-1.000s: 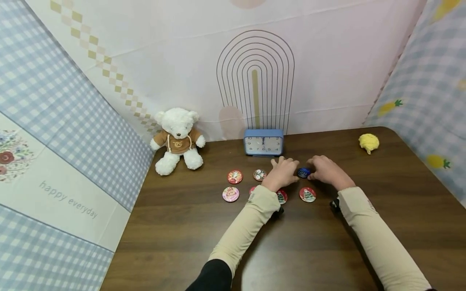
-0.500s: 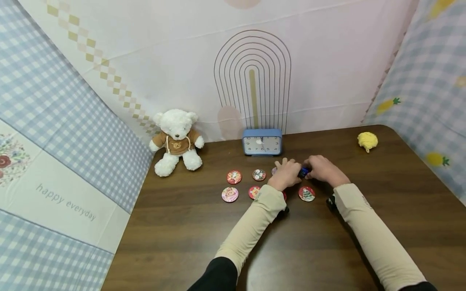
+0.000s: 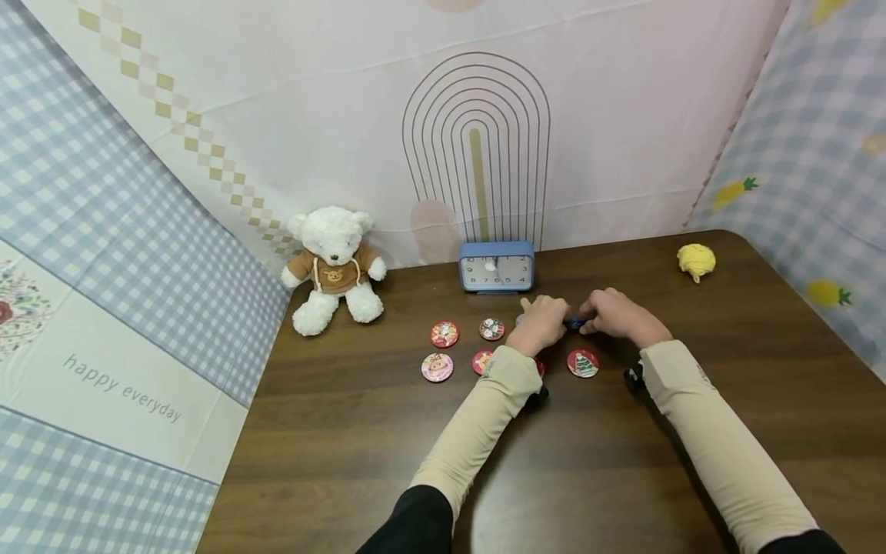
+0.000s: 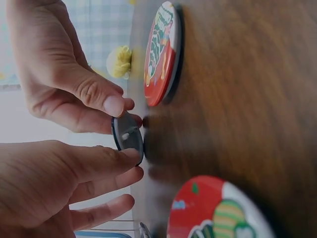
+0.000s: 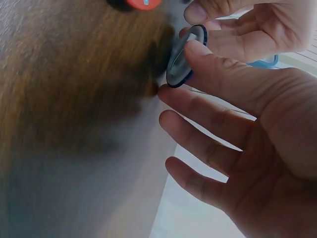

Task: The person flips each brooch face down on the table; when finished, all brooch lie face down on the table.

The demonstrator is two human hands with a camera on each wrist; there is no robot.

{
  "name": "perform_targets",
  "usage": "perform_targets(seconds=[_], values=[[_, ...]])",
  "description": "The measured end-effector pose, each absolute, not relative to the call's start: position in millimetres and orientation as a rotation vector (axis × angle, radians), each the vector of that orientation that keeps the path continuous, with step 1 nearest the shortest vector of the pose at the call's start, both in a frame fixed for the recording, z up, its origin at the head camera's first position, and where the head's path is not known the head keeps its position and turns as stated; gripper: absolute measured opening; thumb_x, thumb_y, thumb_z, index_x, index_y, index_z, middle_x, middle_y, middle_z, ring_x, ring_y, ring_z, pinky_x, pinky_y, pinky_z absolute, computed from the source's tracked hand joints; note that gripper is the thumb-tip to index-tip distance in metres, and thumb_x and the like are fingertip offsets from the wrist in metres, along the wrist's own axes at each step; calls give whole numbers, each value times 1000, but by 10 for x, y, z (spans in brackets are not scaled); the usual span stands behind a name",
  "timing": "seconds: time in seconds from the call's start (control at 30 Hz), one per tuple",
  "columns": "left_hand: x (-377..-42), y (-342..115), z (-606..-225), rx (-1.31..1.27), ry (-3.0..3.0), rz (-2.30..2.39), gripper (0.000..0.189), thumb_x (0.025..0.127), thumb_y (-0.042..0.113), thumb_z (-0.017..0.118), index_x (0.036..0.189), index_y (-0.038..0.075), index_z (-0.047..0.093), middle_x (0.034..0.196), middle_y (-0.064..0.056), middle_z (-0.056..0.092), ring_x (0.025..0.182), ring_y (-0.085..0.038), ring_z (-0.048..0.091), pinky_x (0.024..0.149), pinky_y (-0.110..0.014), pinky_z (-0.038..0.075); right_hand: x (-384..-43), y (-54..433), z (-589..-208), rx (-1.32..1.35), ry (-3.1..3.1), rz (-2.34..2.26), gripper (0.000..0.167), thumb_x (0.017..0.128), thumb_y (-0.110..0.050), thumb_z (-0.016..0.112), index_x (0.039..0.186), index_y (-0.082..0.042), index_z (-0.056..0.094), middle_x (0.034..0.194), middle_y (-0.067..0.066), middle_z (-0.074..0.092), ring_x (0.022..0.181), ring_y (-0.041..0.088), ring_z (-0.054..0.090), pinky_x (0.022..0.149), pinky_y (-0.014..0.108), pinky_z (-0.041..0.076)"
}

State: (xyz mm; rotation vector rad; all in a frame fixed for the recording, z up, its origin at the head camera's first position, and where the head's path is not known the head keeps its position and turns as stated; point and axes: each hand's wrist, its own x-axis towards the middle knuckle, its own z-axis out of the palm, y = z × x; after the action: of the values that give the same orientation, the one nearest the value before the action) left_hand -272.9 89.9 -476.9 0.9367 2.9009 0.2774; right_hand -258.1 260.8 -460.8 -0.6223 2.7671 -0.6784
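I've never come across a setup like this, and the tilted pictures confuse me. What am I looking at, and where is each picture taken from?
There is no machine here: these are a person's own left hand and right hand, both bare. The wide picture comes from a camera on the head, looking forward and down. The two close ones come from a camera on each wrist, so the brown table looks turned on its side. On it are several round badges, a white teddy bear in a brown top, a blue clock and a small yellow object. Between the hands is a blue-rimmed badge: the right hand pinches it, and the left hand holds its opposite edge. The close views show its grey back.
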Motion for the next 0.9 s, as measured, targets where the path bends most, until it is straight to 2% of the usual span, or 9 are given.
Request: perform_targets(seconds=[0.13, 0.27, 0.57, 0.77, 0.9], values=[[-2747, 884, -4768, 936, 2910, 349, 14, 93, 10, 70, 90, 22, 78, 101, 3, 73, 99, -16, 64, 96, -47, 35, -2581, 2627, -4591, -646, 2779, -695, 7, 90, -2, 72, 85, -5, 77, 74, -2, 66, 62, 15, 49, 58, 33, 42], [-2751, 873, -4755, 968, 2939, 363, 17, 94, 9, 68, 87, 22, 78, 95, 4, 73, 92, -16, 66, 91, -43, 37, -2588, 2643, -4593, -662, 2806, -692, 10, 91, 0, 69, 88, -3, 78, 77, 1, 69, 63, 15, 50, 58, 33, 43], [-2737, 864, -4753, 941, 3013, 358, 17, 93, 10, 67, 88, 22, 78, 93, 4, 74, 92, -17, 67, 90, -46, 43, -2582, 2618, -4580, -649, 2851, -713, 17, 90, 5, 66, 83, -6, 76, 71, -1, 62, 62, 16, 48, 58, 34, 41], [-2697, 922, -4732, 869, 3016, 450, 11, 93, 13, 69, 92, 21, 76, 98, 1, 74, 97, -19, 68, 92, -47, 46, -2581, 2622, -4547, -589, 2914, -711, 17, 86, 9, 63, 90, -2, 76, 80, 6, 67, 69, 21, 53, 65, 39, 46], [-2676, 937, -4735, 804, 3020, 486, 6, 93, 15, 70, 97, 19, 72, 100, -1, 73, 99, -23, 67, 88, -47, 48, -2594, 2599, -4578, -519, 2928, -713, 13, 86, 7, 62, 91, 0, 73, 79, 6, 65, 69, 22, 53, 65, 39, 46]])
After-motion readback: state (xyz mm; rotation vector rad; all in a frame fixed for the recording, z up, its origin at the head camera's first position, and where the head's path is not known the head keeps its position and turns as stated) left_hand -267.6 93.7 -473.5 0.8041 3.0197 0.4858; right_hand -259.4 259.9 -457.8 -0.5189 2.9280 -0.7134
